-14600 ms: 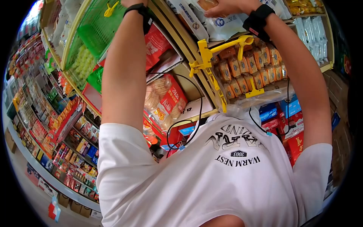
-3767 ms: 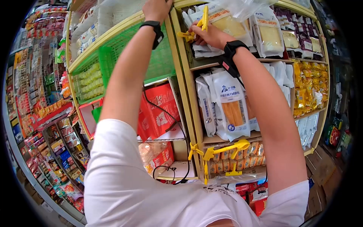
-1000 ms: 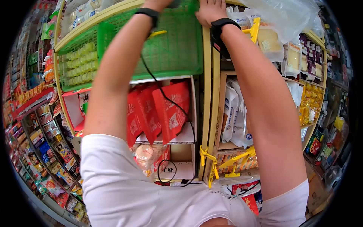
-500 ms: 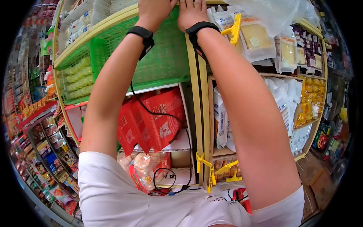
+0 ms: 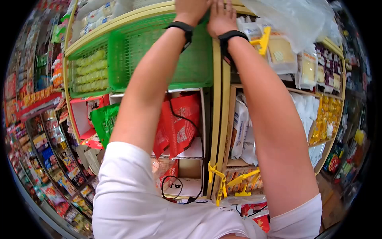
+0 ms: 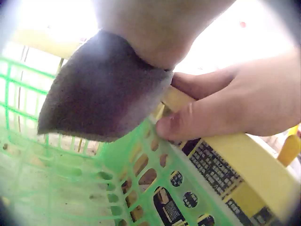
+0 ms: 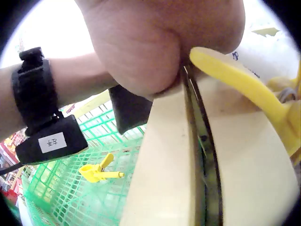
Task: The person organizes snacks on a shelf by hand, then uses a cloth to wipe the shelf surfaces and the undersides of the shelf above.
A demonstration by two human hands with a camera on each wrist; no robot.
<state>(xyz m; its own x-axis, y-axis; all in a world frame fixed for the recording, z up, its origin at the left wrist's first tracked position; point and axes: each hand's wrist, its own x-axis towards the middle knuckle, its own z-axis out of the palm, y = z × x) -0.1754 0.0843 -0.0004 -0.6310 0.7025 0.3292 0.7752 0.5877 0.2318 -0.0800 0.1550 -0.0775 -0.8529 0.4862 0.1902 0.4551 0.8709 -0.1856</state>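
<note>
At the top of the head view, my left hand [image 5: 191, 12] is over the right end of the green basket [image 5: 167, 75]. It holds a dark grey cloth [image 6: 103, 89], which hangs below the hand in the left wrist view; the fingertips are hidden. Close beside it, my right hand [image 5: 221, 22] rests on the cream-yellow shelf divider [image 5: 217, 79] with its fingers extended. In the left wrist view its thumb lies at the basket's rim [image 6: 188, 165]. A yellow price-tag clip [image 7: 101, 172] sits inside the basket, and another yellow clip [image 7: 244, 84] stands beside the right hand.
Bagged bread [image 5: 281, 53] under clear plastic film [image 5: 294, 20] is on the right shelf. Red packets [image 5: 179, 123] stand below the basket, with a black cable [image 5: 203, 159] hanging past them. Yellow clips [image 5: 217, 175] hang low on the divider. Snack racks [image 5: 51, 159] line the left.
Several seconds ago my right hand held a yellow clip by the bread bags; it now rests on the divider. Over the last second my left hand has come rightward, closer to it.
</note>
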